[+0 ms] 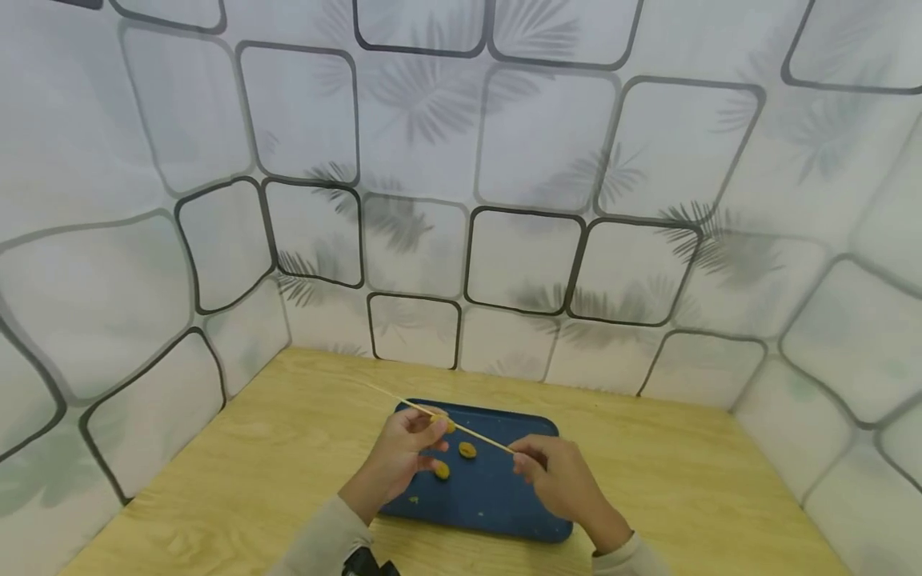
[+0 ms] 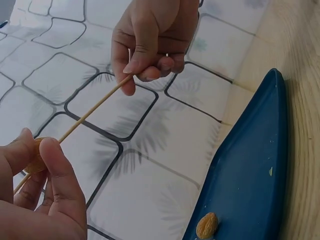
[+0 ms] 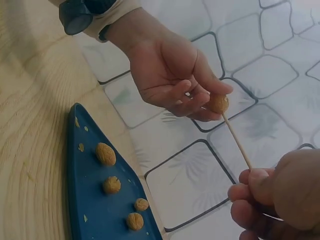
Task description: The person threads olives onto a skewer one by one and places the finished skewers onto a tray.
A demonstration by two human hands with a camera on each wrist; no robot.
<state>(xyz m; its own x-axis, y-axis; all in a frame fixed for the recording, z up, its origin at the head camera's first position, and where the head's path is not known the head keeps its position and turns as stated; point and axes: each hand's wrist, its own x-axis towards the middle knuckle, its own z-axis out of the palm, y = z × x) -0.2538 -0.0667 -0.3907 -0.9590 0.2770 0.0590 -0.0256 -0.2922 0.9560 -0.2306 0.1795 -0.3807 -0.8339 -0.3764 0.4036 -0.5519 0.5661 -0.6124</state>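
Note:
My left hand (image 1: 399,452) pinches a wrinkled, golden-brown piece (image 3: 218,103), which looks like dried fruit, between thumb and fingers. A thin wooden skewer (image 1: 483,438) meets this piece and comes out beyond it on the far side. Thumb and fingertips of my right hand (image 1: 565,480) grip the skewer's other end. Both hands are above a blue tray (image 1: 497,512). More wrinkled pieces lie on that tray, including one (image 1: 467,450) between the hands and another (image 1: 442,470) just below the left fingers. How the skewer runs inside the held piece is hidden.
The tray sits on a light wood-grain table (image 1: 684,464), with small pale crumbs (image 3: 81,147) scattered on it. A patterned white cloth (image 1: 533,144) stands behind and at both sides. A black watch (image 3: 82,17) is on the left wrist.

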